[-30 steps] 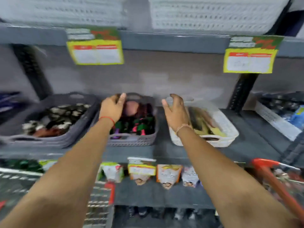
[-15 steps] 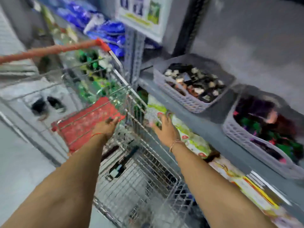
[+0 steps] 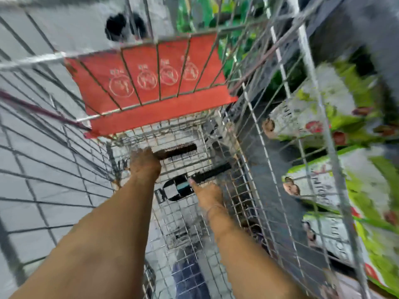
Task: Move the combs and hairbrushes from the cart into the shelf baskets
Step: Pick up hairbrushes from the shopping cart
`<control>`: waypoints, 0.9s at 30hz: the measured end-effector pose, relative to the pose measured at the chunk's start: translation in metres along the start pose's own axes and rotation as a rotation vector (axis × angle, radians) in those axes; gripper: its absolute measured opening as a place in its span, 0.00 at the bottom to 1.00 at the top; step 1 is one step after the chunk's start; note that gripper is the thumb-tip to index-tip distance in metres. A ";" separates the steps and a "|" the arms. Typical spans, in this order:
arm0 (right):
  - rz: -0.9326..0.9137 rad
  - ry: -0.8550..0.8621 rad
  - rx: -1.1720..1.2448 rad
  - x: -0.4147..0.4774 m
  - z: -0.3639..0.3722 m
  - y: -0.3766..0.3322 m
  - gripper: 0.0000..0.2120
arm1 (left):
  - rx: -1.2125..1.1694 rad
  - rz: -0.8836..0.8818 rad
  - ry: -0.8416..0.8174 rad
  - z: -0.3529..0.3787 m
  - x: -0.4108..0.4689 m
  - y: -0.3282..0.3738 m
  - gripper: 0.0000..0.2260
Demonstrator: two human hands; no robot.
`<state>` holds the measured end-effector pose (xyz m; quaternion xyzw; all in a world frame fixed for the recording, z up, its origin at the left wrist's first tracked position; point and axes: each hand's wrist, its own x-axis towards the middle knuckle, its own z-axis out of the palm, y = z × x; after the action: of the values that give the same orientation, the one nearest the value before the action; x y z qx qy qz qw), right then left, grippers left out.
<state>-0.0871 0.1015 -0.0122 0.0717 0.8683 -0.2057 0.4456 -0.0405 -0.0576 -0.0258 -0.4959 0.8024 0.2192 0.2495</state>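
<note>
I look down into the wire cart (image 3: 257, 169). On its floor lies a brown-and-black comb (image 3: 179, 150), and my left hand (image 3: 144, 164) covers its left end; blur hides whether the fingers grip it. Nearer me lies a black comb (image 3: 212, 173) joined to a black, white and teal card (image 3: 176, 189). My right hand (image 3: 207, 193) reaches to it with the index finger stretched out, touching where the comb meets the card. The shelf baskets are out of view.
The cart's red seat flap (image 3: 151, 83) stands folded up just beyond the combs. Wire walls close in on both sides. Green-and-white packets (image 3: 323, 117) fill the shelf outside the cart's right wall. A dark pair of shoes (image 3: 124, 26) shows on the floor beyond.
My view swung from the shelf baskets left and down into the cart. Both hands left the baskets and dropped to the cart floor, reaching the two combs.
</note>
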 end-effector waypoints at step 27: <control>-0.177 0.370 0.334 -0.011 -0.011 0.072 0.11 | -1.035 -0.364 -0.462 0.053 -0.036 -0.010 0.14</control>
<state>-0.0667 0.1722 -0.0188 0.1043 0.8920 -0.3675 0.2418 -0.0074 -0.0053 -0.0463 -0.6220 0.4184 0.6378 0.1770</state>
